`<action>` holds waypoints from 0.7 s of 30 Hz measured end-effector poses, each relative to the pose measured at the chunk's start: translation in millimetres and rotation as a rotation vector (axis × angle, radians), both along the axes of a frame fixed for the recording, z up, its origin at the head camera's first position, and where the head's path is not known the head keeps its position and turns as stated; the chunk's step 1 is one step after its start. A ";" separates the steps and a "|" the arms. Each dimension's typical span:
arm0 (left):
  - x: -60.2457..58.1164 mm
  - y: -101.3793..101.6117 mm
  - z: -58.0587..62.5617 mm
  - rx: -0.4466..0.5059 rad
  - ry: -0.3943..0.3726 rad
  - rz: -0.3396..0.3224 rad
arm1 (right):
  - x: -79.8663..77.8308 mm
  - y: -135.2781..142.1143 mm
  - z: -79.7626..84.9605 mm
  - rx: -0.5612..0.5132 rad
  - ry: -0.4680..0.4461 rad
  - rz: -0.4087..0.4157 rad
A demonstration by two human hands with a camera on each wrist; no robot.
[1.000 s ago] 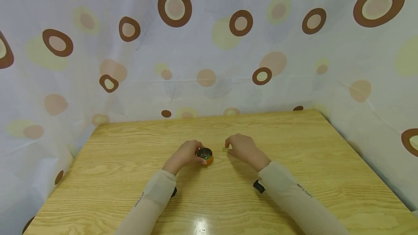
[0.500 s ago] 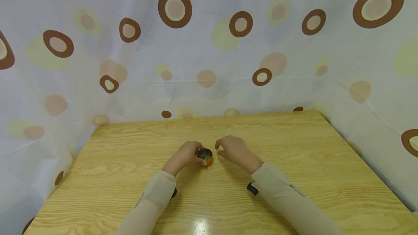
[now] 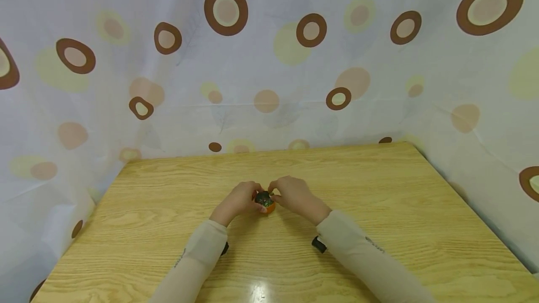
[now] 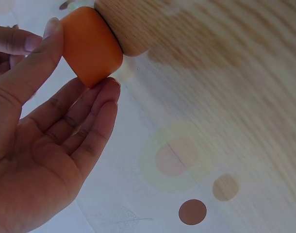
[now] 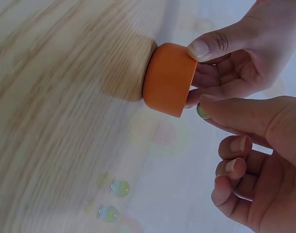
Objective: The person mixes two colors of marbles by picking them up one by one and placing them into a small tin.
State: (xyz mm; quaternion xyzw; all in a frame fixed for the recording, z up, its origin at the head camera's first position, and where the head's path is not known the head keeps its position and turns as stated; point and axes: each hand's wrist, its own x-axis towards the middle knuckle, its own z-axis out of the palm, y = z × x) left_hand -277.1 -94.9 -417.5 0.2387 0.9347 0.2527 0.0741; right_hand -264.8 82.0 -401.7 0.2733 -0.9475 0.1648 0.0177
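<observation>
A small round orange cup (image 3: 269, 208) with a dark inside stands on the table. Small greenish and reddish bits show in it from above. My left hand (image 3: 241, 201) grips the cup from its left side, thumb and fingers on its wall; in the left wrist view the cup's smooth orange side (image 4: 90, 46) faces the camera. Beside the rim, my right hand (image 3: 294, 196) pinches a green glass marble (image 5: 202, 111) between thumb and forefinger, the other fingers curled inward. Seen from the right wrist, the marble is right at the cup's open mouth.
Two more clear green marbles, a nearer one (image 5: 108, 213) and another (image 5: 120, 188), lie on the tabletop in the right wrist view. The wooden table (image 3: 177, 186) is bordered by a white curtain (image 3: 269, 60) with brown and yellow circles.
My right hand has picked up the marble from the table and moved left with it to the cup's rim. My left hand has stayed on the cup.
</observation>
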 end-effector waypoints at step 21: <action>0.3 -0.8 0.3 0.009 0.004 0.002 | -0.8 -1.2 0.5 -0.015 0.018 -0.003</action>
